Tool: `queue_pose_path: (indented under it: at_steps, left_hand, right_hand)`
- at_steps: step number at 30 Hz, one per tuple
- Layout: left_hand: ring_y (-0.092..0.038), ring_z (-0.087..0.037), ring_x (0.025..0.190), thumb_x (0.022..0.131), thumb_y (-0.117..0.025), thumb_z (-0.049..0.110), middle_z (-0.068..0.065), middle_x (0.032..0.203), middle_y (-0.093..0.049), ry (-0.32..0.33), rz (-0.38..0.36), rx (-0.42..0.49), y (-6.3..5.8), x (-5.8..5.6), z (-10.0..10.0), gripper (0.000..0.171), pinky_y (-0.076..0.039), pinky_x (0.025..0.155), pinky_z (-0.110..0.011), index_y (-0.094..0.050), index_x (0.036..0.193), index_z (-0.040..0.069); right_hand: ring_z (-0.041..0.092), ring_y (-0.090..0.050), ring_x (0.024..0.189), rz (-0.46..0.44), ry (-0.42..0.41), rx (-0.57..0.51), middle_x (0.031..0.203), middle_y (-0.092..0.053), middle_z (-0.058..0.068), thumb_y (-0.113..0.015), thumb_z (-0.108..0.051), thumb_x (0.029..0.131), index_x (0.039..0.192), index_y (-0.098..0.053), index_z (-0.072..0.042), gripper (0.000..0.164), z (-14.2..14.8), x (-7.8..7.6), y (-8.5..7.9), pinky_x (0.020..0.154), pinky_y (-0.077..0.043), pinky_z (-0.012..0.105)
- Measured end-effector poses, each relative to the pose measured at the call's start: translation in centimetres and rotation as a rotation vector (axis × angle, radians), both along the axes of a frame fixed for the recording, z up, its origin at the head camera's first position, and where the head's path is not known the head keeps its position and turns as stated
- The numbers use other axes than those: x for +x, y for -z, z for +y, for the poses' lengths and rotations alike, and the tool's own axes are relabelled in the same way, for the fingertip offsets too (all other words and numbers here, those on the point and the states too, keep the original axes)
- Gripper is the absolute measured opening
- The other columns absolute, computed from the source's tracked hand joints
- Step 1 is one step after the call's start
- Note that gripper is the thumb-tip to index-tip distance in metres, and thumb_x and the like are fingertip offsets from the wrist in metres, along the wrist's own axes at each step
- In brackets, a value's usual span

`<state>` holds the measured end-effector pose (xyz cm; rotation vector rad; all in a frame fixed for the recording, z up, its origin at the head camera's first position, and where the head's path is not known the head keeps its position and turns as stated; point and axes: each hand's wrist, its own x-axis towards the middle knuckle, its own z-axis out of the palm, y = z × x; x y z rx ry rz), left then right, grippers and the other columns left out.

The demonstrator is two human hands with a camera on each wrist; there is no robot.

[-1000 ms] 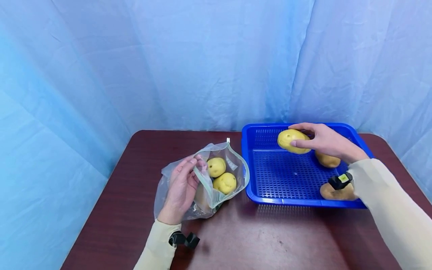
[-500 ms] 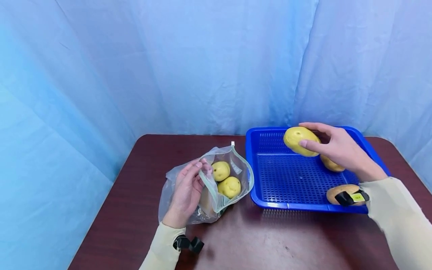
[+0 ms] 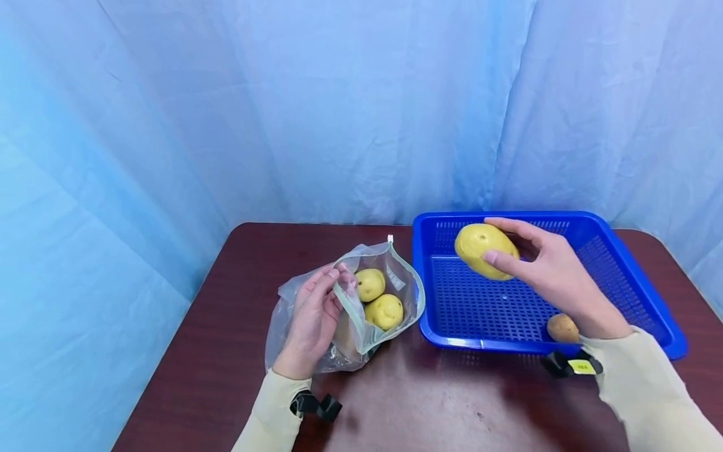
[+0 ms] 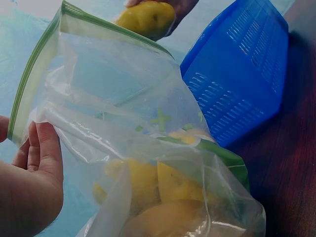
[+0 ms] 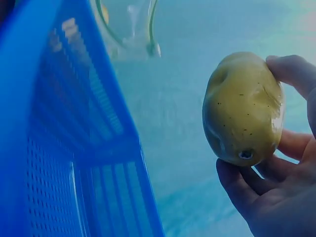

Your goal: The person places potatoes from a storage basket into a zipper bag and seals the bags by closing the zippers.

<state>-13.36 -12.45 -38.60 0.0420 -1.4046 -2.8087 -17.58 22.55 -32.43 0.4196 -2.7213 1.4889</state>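
My right hand [image 3: 556,273] grips a yellow potato [image 3: 486,251] above the blue basket; in the right wrist view the thumb and fingers hold the potato [image 5: 243,108] at its ends. With my left hand [image 3: 312,314] I pinch the near-left rim of a clear zip bag [image 3: 361,333], whose mouth gapes toward the basket. Two yellow potatoes [image 3: 385,312] show inside the bag. Below them, in the left wrist view, a browner rounded thing [image 4: 168,219] shows blurred through the plastic. One brown potato [image 3: 563,328], partly hidden by my right wrist, lies in the basket.
The blue perforated basket [image 3: 474,343] stands on the right of the dark red-brown table [image 3: 429,402], close beside the bag's mouth. A pale blue curtain [image 3: 361,113] hangs behind the table.
My right hand has shifted left and toward me over the basket, carrying the yellow potato. It now covers where another brown potato was visible. My left hand keeps its grip on the bag.
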Motion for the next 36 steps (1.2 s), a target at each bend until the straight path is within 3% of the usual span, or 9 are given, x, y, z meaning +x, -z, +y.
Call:
queue_pose_path:
  at_steps: [9,18,22,26,32,36]
  left_hand:
    - [-0.070,-0.013,0.088,0.107,-0.050,0.006,-0.004,0.089,-0.072,0.001,0.015,-0.022,-0.1,-0.2,-0.2,0.015,-0.058,0.078,-0.020,-0.063,0.112,0.001]
    - [-0.070,-0.014,0.087,0.106,-0.050,0.006,-0.006,0.089,-0.071,-0.010,0.000,0.015,0.1,-0.6,0.2,0.014,-0.057,0.076,-0.018,-0.063,0.109,0.001]
    - [-0.070,-0.013,0.086,0.106,-0.051,0.006,-0.006,0.089,-0.071,-0.013,-0.008,0.014,0.1,-0.6,0.2,0.013,-0.057,0.076,-0.018,-0.062,0.110,0.000]
    - [-0.069,-0.012,0.085,0.106,-0.052,0.006,-0.005,0.090,-0.070,-0.022,-0.014,0.012,0.1,-0.5,0.2,0.013,-0.058,0.077,-0.019,-0.063,0.110,0.001]
    - [-0.069,-0.011,0.085,0.107,-0.052,0.008,-0.005,0.092,-0.068,-0.050,-0.018,0.019,0.0,-0.5,0.0,0.014,-0.058,0.078,-0.020,-0.063,0.112,0.002]
    - [-0.069,-0.011,0.085,0.107,-0.051,0.008,-0.005,0.093,-0.068,-0.067,-0.016,0.024,0.0,-0.5,-0.1,0.014,-0.058,0.078,-0.020,-0.063,0.113,0.002]
  right_hand:
    - [0.008,-0.067,0.107,0.052,-0.047,-0.208,0.135,-0.062,0.010,-0.072,-0.021,0.099,0.146,-0.059,-0.013,0.050,-4.4,1.7,0.5,0.084,-0.055,0.015]
    - [0.023,-0.068,0.113,-0.005,-0.072,-0.267,0.134,-0.064,0.010,-0.076,-0.029,0.096,0.146,-0.057,-0.013,0.056,-9.4,1.8,2.6,0.085,-0.059,0.025]
    - [0.025,-0.066,0.117,0.015,-0.096,-0.238,0.135,-0.063,0.009,-0.079,-0.030,0.094,0.145,-0.057,-0.011,0.059,-11.4,2.0,3.6,0.094,-0.058,0.033]
    - [0.021,-0.063,0.116,0.092,-0.113,-0.157,0.131,-0.064,0.006,-0.082,-0.032,0.091,0.143,-0.059,-0.009,0.061,-13.0,2.2,4.4,0.097,-0.057,0.039]
    - [0.019,-0.062,0.108,0.225,-0.097,0.010,0.128,-0.066,0.003,-0.082,-0.040,0.090,0.139,-0.061,-0.010,0.062,-14.4,2.5,5.3,0.084,-0.055,0.042]
    - [0.018,-0.062,0.101,0.268,-0.123,0.091,0.126,-0.067,0.004,-0.083,-0.039,0.089,0.137,-0.062,-0.009,0.061,-15.0,2.6,5.8,0.077,-0.053,0.037]
